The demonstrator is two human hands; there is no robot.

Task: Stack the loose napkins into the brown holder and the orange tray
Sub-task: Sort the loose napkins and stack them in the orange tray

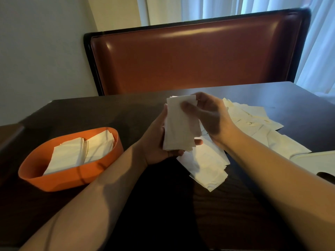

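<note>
A small stack of white napkins is held upright above the dark table. My left hand grips its lower edge from the left and below. My right hand pinches its top right corner, thumb across the front. Several loose white napkins lie spread on the table behind and to the right of my hands, and more lie just below them. The orange tray sits at the left with two napkin stacks side by side in it. The brown holder is not in view.
A red-brown padded bench back stands behind the table's far edge. A pale flat object lies at the right edge of the frame. White curtains hang at the back right.
</note>
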